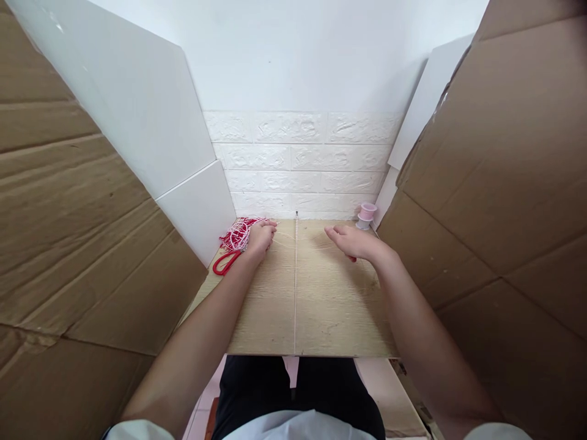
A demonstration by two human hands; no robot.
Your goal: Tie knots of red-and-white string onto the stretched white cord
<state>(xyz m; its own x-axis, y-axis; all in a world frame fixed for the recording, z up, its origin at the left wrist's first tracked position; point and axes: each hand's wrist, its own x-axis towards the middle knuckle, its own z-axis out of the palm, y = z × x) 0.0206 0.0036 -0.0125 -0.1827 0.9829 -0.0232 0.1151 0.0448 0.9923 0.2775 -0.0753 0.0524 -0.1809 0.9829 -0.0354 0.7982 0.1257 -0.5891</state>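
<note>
A pale cord (295, 293) runs straight down the middle of the wooden board (261, 318), from a small dark nail (296, 213) at the far end to the near edge. Thin pale thread (285, 236) crosses this cord near its top and reaches out to both sides. My left hand (262, 237) is closed, fingers pinched on the left part of the thread. To the right of the cord, my right hand (352, 241) is closed with its fingers bent around the right part, which shows only faintly. Just beyond my left hand lies a tangle of red and white cords (238, 235).
Red-handled scissors (224, 264) lie left of my left hand, blades hidden. A pink spool (367, 211) sits on a white spool (364, 224) at the far right corner. Cardboard panels (82, 244) stand on both sides, and a white brick-patterned wall (302, 159) closes the back.
</note>
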